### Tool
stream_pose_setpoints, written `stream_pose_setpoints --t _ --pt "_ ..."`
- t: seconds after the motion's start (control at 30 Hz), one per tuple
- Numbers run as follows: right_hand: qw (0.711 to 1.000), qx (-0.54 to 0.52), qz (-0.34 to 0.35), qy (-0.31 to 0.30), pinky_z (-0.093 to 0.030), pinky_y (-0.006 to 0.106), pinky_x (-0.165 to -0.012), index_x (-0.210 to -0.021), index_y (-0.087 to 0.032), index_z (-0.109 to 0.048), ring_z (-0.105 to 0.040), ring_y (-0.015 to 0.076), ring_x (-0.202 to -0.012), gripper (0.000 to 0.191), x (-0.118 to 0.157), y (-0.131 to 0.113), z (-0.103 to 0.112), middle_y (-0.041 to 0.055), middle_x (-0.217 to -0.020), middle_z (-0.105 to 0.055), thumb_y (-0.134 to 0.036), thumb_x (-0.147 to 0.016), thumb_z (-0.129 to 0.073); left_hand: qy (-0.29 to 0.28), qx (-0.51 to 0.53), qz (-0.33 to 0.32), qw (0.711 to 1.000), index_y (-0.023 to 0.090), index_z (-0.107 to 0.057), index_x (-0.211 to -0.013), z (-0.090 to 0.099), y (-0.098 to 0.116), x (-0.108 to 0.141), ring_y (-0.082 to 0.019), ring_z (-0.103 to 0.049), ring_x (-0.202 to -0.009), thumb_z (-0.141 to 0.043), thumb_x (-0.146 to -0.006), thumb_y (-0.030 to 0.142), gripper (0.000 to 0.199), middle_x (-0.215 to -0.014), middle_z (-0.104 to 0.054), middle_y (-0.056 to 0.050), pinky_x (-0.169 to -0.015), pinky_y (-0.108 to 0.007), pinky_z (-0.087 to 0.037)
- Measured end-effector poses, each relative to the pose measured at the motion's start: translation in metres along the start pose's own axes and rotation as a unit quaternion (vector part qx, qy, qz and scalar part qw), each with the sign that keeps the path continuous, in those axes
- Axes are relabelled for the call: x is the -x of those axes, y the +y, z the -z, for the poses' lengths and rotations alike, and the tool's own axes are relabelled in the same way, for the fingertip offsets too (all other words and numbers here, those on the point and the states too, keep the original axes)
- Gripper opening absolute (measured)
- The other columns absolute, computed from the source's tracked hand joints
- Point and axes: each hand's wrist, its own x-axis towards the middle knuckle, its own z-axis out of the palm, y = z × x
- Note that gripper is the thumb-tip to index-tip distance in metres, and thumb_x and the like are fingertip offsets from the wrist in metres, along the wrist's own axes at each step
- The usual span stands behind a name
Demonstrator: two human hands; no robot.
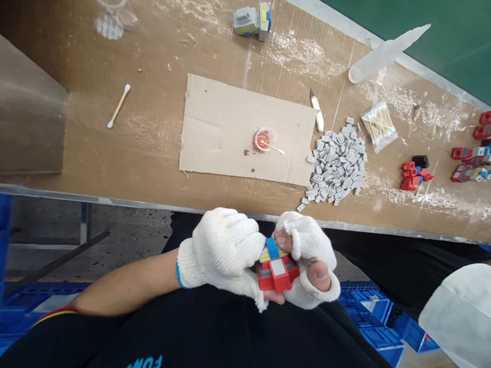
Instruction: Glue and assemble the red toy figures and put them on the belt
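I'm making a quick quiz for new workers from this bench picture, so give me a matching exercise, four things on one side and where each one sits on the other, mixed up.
Things:
1. small red cup
2. grey pieces
3. red assembly
4. lone cotton swab

Places:
A. between the left hand and right hand
B. on the cardboard sheet
C. alone on the bench, left of the cardboard
D. heaped right of the cardboard

Pairs: 1-B, 2-D, 3-A, 4-C

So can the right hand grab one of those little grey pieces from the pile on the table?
Probably yes, once freed: the right hand is busy gripping the red plastic block together with the left hand, but nothing stands between it and the pile of small grey plastic pieces.
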Motion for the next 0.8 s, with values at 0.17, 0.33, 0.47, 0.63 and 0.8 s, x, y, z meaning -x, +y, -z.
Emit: stream_pose_setpoints --t 0.17,0.33,0.47,0.63,0.8 --pt "0.996 -0.034 0.040 0.068 -0.061 0.043 -0.062 -0.092 -0.028 -0.073 -0.069 0.0239 -0.066 0.051 -0.019 -0.012 -0.004 0.0026 -0.078 -0.063 -0.054 -0.121 -0.041 0.008 -0.014 0.001 1.000 0.024 -0.058 -0.066 0.001 0.002 0.001 -0.016 -0.055 -0.052 -0.059 -0.110 0.092 0.081 -0.060 -0.061 -0.001 -0.051 -0.035 -0.040" --pt "0.995 -0.050 0.056 0.058 -0.055 0.035 -0.054 -0.095 -0.026 -0.075 -0.069 0.0208 -0.065 0.049 -0.035 -0.014 -0.005 0.0016 -0.077 -0.064 -0.051 -0.122 -0.043 0.009 -0.006 0.008 1.000 0.025 -0.057 -0.067 0.000 -0.002 0.002 -0.017 -0.057 -0.052 -0.052 -0.114 0.091 0.081 -0.060 -0.061 0.000 -0.051 -0.035 -0.041" --pt "0.994 -0.032 0.084 0.062 -0.057 0.036 -0.054 -0.088 -0.026 -0.071 -0.067 0.0196 -0.060 0.049 -0.046 -0.012 -0.006 0.0007 -0.075 -0.064 -0.052 -0.121 -0.047 0.006 0.023 0.041 0.999 0.025 -0.059 -0.073 -0.002 -0.004 0.002 -0.019 -0.061 -0.056 -0.055 -0.113 0.090 0.076 -0.066 -0.066 -0.001 -0.055 -0.037 -0.045" --pt "0.988 -0.001 0.077 0.138 -0.062 0.042 -0.063 -0.098 -0.027 -0.077 -0.071 0.0220 -0.066 0.043 -0.047 -0.007 -0.008 0.0016 -0.080 -0.067 -0.051 -0.120 -0.049 -0.065 0.275 0.205 0.937 0.023 -0.066 -0.094 0.001 -0.001 0.001 -0.017 -0.058 -0.057 -0.050 -0.106 0.102 0.082 -0.076 -0.068 0.000 -0.055 -0.033 -0.047" --pt "0.984 0.015 0.080 0.161 -0.061 0.043 -0.060 -0.097 -0.028 -0.078 -0.069 0.0228 -0.065 0.046 -0.046 -0.001 -0.010 0.0014 -0.079 -0.063 -0.053 -0.121 -0.048 -0.140 0.524 0.345 0.766 0.022 -0.063 -0.095 0.006 -0.002 0.001 -0.017 -0.058 -0.061 -0.052 -0.101 0.107 0.086 -0.077 -0.069 -0.001 -0.056 -0.030 -0.050"
